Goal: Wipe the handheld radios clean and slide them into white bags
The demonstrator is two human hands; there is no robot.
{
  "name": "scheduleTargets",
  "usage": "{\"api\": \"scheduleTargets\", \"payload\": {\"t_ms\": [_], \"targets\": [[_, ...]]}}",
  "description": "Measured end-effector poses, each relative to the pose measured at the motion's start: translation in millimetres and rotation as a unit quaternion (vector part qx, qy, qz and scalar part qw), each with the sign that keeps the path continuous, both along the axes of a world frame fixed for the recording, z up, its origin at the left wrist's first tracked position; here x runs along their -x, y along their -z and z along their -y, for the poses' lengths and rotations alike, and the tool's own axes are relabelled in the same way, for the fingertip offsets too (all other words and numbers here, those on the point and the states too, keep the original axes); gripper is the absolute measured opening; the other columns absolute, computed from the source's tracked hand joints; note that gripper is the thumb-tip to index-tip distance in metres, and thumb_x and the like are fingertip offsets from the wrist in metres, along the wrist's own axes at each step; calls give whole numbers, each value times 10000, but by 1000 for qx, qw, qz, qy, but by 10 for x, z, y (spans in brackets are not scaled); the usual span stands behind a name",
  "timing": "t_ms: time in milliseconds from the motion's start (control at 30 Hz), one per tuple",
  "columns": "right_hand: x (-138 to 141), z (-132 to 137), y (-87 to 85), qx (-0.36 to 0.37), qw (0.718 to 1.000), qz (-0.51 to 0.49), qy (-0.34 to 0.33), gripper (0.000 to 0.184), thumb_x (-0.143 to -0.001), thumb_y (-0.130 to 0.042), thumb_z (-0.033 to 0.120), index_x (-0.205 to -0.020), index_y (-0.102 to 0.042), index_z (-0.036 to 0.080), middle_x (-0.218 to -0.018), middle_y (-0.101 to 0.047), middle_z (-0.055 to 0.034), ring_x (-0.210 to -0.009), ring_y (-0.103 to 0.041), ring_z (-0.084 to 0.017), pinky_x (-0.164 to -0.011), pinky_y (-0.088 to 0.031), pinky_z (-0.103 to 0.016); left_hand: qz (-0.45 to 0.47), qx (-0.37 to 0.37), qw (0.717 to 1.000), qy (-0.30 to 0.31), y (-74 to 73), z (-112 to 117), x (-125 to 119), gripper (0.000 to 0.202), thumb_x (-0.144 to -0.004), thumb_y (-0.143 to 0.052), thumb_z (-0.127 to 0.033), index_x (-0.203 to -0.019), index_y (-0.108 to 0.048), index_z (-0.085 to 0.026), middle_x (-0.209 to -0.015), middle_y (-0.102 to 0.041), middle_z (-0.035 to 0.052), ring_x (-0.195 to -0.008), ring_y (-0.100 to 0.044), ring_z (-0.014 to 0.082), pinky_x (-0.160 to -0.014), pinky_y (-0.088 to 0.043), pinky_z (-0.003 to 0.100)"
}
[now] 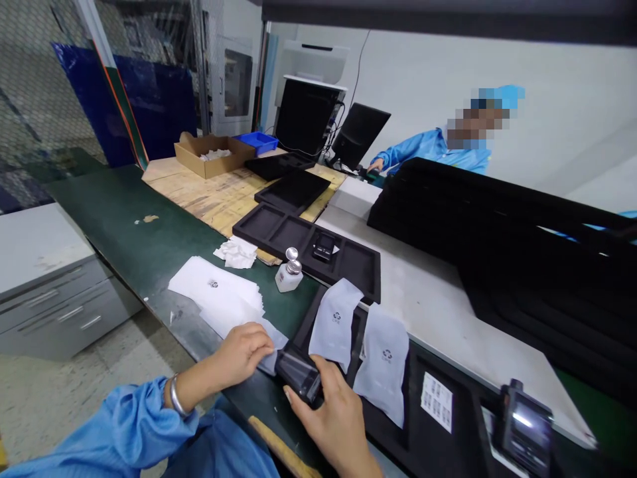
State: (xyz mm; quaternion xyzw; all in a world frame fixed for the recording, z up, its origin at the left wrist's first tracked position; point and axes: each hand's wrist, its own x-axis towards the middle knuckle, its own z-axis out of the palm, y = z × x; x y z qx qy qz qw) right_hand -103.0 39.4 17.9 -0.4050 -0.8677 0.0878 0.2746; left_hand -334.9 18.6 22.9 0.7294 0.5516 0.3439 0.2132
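- Head view: the left hand [239,353], fingertips pinched together, held a pale bag [279,337].
- The right hand [339,415], half open, clamped a black device [299,376] between thumb and fingers.
- The device sat between both hands, against the bag.

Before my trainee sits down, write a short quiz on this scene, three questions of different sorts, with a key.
1. What does the right hand hold?
a) a label sheet
b) a black device
c) a blue bin

2. True or false: the bottle stands upright on the green table.

3. Fill in the gap: the person wears a silver bracelet on the ____ wrist.

Key: 1. b; 2. true; 3. left
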Motion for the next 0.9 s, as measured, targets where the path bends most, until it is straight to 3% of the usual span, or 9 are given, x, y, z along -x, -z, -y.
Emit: {"api": "scheduleTargets", "payload": {"t_ms": [200,433,600,767,900], "targets": [[-9,-61,-53,8,998,-27,-62,602,-854,-633,458,-1333,-472,132,-1087,-652,-149,-942,-672,-271,-774,-591,-382,33,-21,998,54,-157,62,-129,243,-964,-445,-233,-831,-644,-192,-817,-658,56,-800,-599,174,-748,-475,294],[-82,-79,-114,-26,996,-84,28,581,-885,-622,447,-1340,-450,129,-1140,-630,-168,-1029,-640,-286,-840,-579,-410,67,22,998,-4,-156,54,-130,230,-969,-450,-249,-823,-620,-202,-800,-632,26,-778,-599,155,-725,-462,272],[-74,-29,-79,-47,993,-52,-94,667,-879,-641,395,-1420,-364,121,-1166,-612,-182,-1063,-620,-292,-862,-573,-421,28,4,999,-29,-301,-15,-215,239,-976,-425,-258,-823,-600,-203,-792,-611,27,-772,-589,160,-721,-456,280],[-72,-73,-154,-22,995,-62,-71,726,-888,-626,400,-1467,-290,120,-1184,-594,-189,-1060,-615,-295,-860,-571,-430,13,4,999,37,-406,48,-438,219,-965,-429,-224,-827,-598,-210,-793,-613,32,-770,-595,165,-710,-466,287],[-156,-85,-288,38,993,-46,-104,698,-821,-688,435,-1392,-395,161,-1149,-614,-150,-1024,-620,-291,-860,-565,-431,12,-28,996,87,-467,129,-502,235,-971,-419,-220,-845,-617,-223,-818,-633,41,-785,-604,170,-727,-502,294]]}}
